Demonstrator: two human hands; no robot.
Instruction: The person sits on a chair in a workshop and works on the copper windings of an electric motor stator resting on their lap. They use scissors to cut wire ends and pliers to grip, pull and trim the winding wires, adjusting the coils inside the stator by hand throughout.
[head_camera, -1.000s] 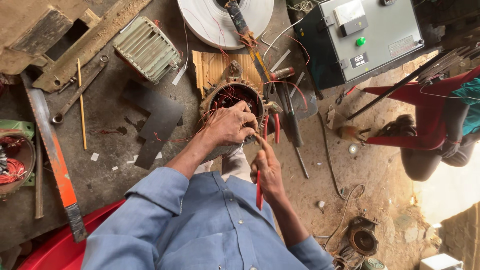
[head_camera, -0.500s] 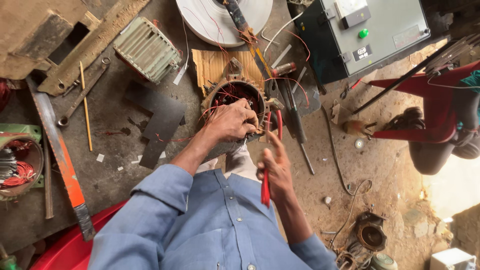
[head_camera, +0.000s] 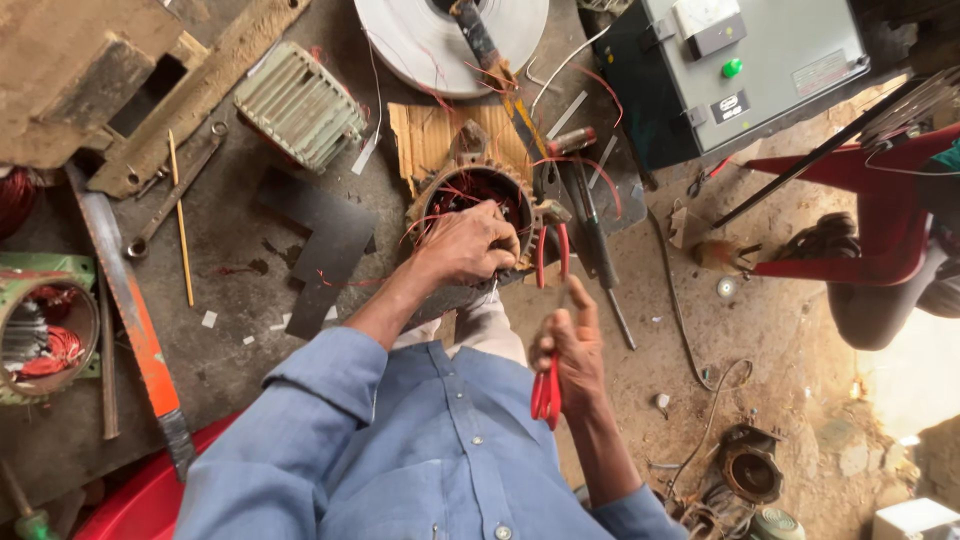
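- The left hand (head_camera: 468, 243) rests on the rim of a round motor stator (head_camera: 470, 200), its fingers curled closed over the red winding wires (head_camera: 455, 193) inside the bore.
- The right hand (head_camera: 573, 352) is held apart from the stator, just below and to its right, closed around red-handled pliers (head_camera: 547, 385); the handles hang down out of the palm.
- The stator sits on the dark worktop (head_camera: 250, 250) against a piece of brown corrugated cardboard (head_camera: 425, 135).
- A second pair of red-handled pliers (head_camera: 552, 255) lies just right of the stator, beside a long screwdriver (head_camera: 600, 255).
- A ribbed grey motor housing (head_camera: 298, 105) lies to the upper left, near a spanner (head_camera: 170, 205) and a thin yellow stick (head_camera: 180, 215).
- A white round disc (head_camera: 430, 45) lies above the cardboard, and a grey control box (head_camera: 760, 60) with a green button stands to the upper right.
- A saw with an orange blade guard (head_camera: 135, 330) lies at the left.
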